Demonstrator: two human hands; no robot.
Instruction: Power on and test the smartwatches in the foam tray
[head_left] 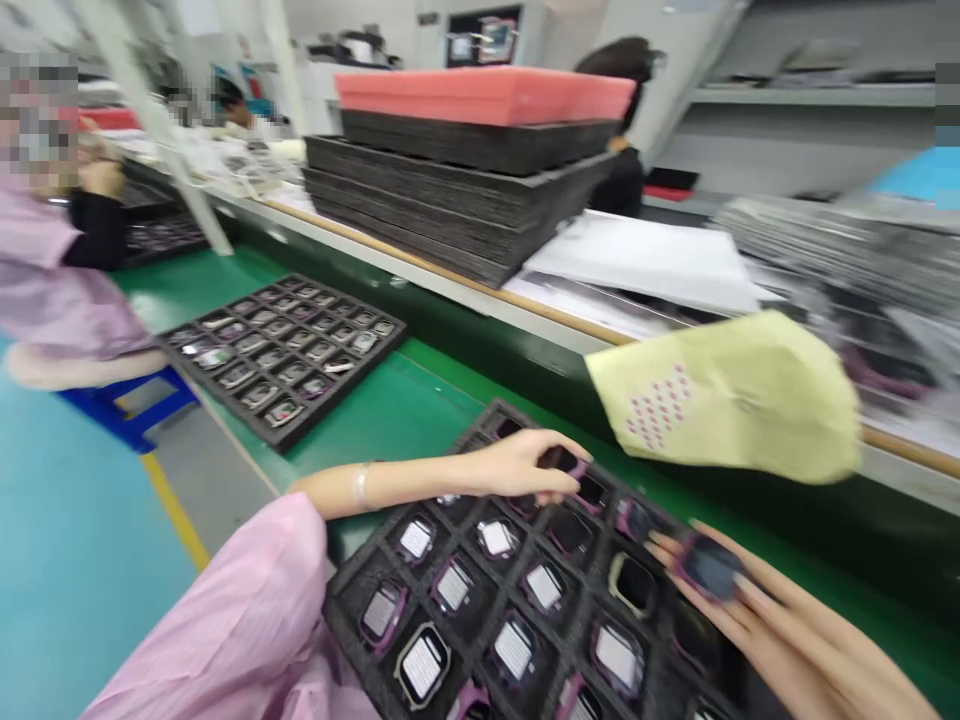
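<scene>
A black foam tray (346,640) with square compartments lies on the green bench in front of me. Smartwatch cases fill many compartments, some with a white label (424,665) facing up, others showing a dark face (636,582). My left hand (517,465) reaches over the tray's far side, thumb and fingers closed around a purple-rimmed smartwatch case (561,460) at a compartment. Above the tray's right side, my right hand (780,620) grips another dark-faced smartwatch case (709,567) with a purple rim. Motion blurs this hand slightly, and it hides compartments beneath.
A second filled foam tray (281,438) lies farther left on the bench. Black foam trays (420,215) topped by pink foam (480,95) stand stacked on the raised ledge. A yellow sheet (735,400) overhangs that ledge. A co-worker's pink sleeve (37,240) shows at left.
</scene>
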